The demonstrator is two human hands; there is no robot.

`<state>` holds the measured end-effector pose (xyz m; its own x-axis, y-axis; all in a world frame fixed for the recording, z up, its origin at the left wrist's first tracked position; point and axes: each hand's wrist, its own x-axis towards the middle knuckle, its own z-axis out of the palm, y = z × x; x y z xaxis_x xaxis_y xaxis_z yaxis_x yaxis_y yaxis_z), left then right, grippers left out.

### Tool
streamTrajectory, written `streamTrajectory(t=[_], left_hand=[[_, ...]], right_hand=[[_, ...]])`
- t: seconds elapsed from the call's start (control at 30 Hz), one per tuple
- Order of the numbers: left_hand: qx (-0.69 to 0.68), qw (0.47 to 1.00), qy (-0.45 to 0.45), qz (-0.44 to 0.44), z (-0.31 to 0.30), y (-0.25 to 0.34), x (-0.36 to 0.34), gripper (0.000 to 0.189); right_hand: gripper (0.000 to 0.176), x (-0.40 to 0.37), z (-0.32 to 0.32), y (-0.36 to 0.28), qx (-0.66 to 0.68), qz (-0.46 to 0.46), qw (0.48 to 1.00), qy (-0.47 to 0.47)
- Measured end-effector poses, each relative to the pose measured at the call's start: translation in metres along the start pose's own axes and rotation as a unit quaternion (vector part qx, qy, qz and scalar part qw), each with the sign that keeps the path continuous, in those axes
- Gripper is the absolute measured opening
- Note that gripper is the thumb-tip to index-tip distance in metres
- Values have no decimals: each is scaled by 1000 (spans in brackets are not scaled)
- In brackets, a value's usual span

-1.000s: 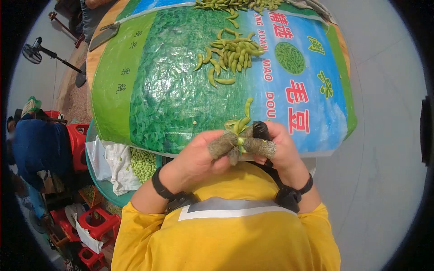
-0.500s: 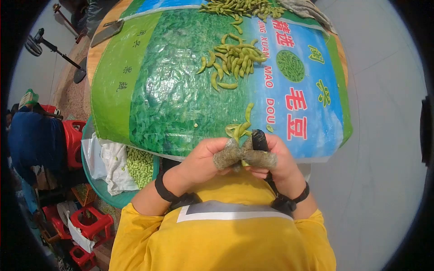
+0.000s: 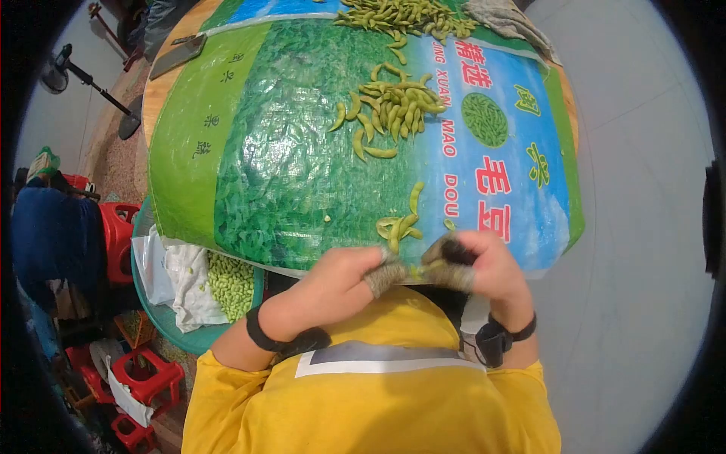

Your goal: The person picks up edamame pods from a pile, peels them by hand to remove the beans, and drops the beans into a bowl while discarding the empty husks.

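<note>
My left hand (image 3: 344,284) and my right hand (image 3: 491,271) are close together at the near edge of the printed sack (image 3: 280,136). Worn grey-brown cloth covers wrap fingertips of both hands, which are closed. A small green edamame pod (image 3: 417,271), partly hidden and blurred, is pinched between them. Just beyond the fingers a few loose pods (image 3: 396,230) lie on the sack, with one more pod (image 3: 416,197) above them. Farther out lies a small heap of edamame pods (image 3: 397,106).
A larger pod heap (image 3: 408,17) lies at the far edge beside a grey cloth (image 3: 514,23). A flat metal blade (image 3: 179,56) rests at the far left. Below left, a teal basket (image 3: 144,284) holds shelled beans (image 3: 231,286) and a white cloth (image 3: 187,280). Red stools (image 3: 151,371) stand farther left.
My hands have moved slightly apart, the left one down and left, the right one to the right. Pods near the fingers now show more fully on the sack.
</note>
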<state>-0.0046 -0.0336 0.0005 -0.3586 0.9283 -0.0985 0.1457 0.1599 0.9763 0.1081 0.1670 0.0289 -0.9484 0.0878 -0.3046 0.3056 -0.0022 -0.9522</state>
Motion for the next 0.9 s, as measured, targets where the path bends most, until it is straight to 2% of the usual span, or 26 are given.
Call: streamTrajectory(t=[0.03, 0.07, 0.1, 0.17, 0.2, 0.23, 0.27, 0.33, 0.37, 0.43, 0.47, 0.53, 0.57, 0.63, 0.67, 0.7, 0.73, 0.77, 0.83, 0.9], left_hand=[[150, 988, 10, 29, -4, -3, -3, 19], [149, 988, 12, 27, -7, -4, -6, 19], [123, 992, 20, 16, -10, -2, -8, 19], [100, 995, 27, 3, -8, -2, -10, 21], [19, 997, 79, 10, -3, -4, -7, 19], [-61, 989, 131, 18, 0, -5, -5, 18], [-58, 989, 132, 21, -2, -2, -6, 18], [-152, 980, 94, -92, -6, 3, -7, 17], [-149, 980, 96, -89, -8, 4, -7, 17], [-182, 974, 107, -80, -12, 3, -4, 20], [-183, 974, 110, -77, -13, 1, 0, 20], [-76, 977, 182, 78, -10, -2, 11, 22], [-76, 976, 185, 82, -10, 0, 15, 22], [187, 942, 238, 146, -11, 8, 23, 28], [295, 930, 196, 101, -11, 12, 23, 31], [295, 930, 196, 102, -11, 11, 25, 31], [306, 936, 145, 96, -9, 8, 27, 30], [316, 940, 92, 88, -8, 6, 28, 29], [316, 941, 81, 86, -5, 4, 29, 24], [66, 994, 91, -8, -2, 5, 30, 17]], right_hand=[[23, -1, -2, -1, -159, -43, 986, -34], [27, 4, -7, -8, -283, -29, 955, -80], [27, 12, -6, -9, -282, -28, 955, -82], [28, 32, 6, -8, -321, -94, 940, 69], [28, 47, 9, -9, -306, -125, 937, 113], [26, 66, 9, -9, -351, -191, 903, 155], [25, 83, 7, -8, -394, -257, 861, 196], [24, 112, 3, 7, -430, -255, 838, 217], [22, 119, 1, 10, -466, -247, 816, 236], [21, 116, 2, 3, -472, -239, 818, 224], [21, 108, 5, 0, -440, -206, 850, 204], [24, 90, 5, -4, -398, -160, 890, 155], [24, 78, 6, -8, -402, -163, 888, 154], [23, 57, 6, -16, -316, -89, 940, 93], [23, 51, 4, -13, -318, -91, 939, 93], [23, 45, 2, -10, -265, -83, 957, 81], [23, 42, 0, -7, -209, -74, 973, 69], [23, 40, 0, -9, -207, -74, 973, 71], [24, 34, 1, -15, -175, -6, 982, 66], [25, 33, 5, -15, -131, -3, 989, 71]])
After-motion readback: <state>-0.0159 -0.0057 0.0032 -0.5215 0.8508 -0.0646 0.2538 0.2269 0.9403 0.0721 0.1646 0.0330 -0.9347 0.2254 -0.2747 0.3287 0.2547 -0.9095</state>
